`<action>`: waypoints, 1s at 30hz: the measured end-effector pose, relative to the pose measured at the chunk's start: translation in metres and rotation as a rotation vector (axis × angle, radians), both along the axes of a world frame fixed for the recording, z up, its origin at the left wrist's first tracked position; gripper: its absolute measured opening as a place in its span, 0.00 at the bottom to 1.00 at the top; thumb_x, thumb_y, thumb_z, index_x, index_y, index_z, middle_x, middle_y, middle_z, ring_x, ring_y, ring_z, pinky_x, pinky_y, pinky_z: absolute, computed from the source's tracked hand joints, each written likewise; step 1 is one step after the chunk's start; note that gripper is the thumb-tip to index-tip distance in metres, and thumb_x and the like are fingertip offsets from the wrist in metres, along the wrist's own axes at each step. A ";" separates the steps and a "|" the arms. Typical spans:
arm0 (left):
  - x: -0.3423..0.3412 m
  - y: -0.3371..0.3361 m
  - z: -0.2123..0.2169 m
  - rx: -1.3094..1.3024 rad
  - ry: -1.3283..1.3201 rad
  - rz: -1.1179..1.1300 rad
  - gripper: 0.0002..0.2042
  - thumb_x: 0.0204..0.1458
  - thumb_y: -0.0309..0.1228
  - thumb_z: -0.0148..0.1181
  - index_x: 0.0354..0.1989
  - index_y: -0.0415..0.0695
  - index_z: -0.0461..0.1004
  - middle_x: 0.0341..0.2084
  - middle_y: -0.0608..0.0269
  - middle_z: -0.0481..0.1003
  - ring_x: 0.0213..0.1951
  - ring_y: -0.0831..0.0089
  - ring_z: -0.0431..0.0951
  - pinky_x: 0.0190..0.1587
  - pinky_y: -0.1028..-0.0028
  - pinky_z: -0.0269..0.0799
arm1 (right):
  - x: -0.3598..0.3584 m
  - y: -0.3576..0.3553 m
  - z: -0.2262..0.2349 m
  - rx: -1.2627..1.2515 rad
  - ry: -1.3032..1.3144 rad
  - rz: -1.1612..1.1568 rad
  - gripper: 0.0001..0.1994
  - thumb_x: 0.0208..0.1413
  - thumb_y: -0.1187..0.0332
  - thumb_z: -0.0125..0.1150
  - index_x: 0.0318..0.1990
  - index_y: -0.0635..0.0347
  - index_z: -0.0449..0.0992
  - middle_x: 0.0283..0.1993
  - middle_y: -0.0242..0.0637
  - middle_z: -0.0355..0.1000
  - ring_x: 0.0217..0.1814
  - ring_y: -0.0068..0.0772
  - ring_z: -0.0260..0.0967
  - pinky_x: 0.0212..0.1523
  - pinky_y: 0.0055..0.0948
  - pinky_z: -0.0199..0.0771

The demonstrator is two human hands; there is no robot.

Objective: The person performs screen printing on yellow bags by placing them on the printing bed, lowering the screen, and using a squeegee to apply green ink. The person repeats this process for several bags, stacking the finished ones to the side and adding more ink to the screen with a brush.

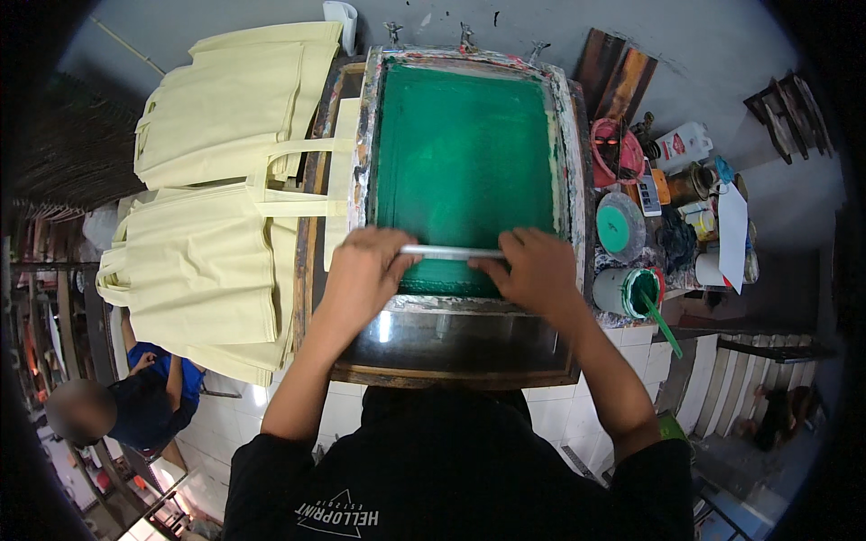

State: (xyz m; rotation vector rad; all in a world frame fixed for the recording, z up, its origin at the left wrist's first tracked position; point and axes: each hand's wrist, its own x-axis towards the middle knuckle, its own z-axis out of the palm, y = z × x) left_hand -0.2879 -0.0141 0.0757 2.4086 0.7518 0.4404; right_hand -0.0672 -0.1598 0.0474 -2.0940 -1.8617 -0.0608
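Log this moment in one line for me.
left hand: grips pale bar, left end; right hand: grips right end; pale bar: across green screen; yellow bags: stacked left

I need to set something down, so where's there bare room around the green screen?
The glass strip between the screen frame and wooden front edge looks bare. Crowded: right of the frame, with paint tub and white bottle; left, with cloth bags.

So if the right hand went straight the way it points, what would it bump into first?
The right hand holds the squeegee. Going forward and leftward, it would probably meet the green ink in the screen-printing frame first, though its height above the ink is hard to tell.
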 end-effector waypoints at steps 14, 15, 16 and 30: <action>-0.065 -0.012 -0.038 0.369 -0.293 0.010 0.58 0.35 0.48 0.82 0.74 0.43 0.52 0.70 0.45 0.62 0.73 0.51 0.59 0.75 0.45 0.36 | -0.013 -0.040 0.032 0.270 -0.098 0.075 0.13 0.43 0.65 0.68 0.38 0.56 0.79 0.40 0.33 0.76 0.43 0.37 0.75 0.40 0.37 0.77; -0.065 -0.010 -0.025 0.381 -0.356 0.038 0.59 0.34 0.50 0.82 0.74 0.43 0.52 0.70 0.44 0.62 0.73 0.52 0.59 0.75 0.45 0.36 | -0.011 -0.039 0.049 0.330 -0.125 0.073 0.14 0.42 0.66 0.68 0.39 0.56 0.79 0.41 0.33 0.76 0.43 0.38 0.76 0.41 0.37 0.77; -0.062 -0.006 -0.011 0.365 -0.397 0.117 0.60 0.34 0.52 0.82 0.75 0.45 0.51 0.71 0.43 0.60 0.73 0.51 0.59 0.74 0.45 0.36 | -0.009 -0.038 0.067 0.389 -0.152 0.070 0.15 0.41 0.67 0.67 0.40 0.55 0.80 0.43 0.33 0.77 0.44 0.38 0.76 0.42 0.37 0.78; -0.009 0.084 -0.045 0.172 0.417 0.496 0.29 0.46 0.48 0.74 0.48 0.38 0.75 0.46 0.46 0.79 0.51 0.49 0.74 0.60 0.49 0.56 | 0.064 0.091 0.288 0.451 -0.168 -0.188 0.16 0.58 0.56 0.66 0.35 0.61 0.86 0.26 0.45 0.80 0.25 0.38 0.75 0.32 0.38 0.73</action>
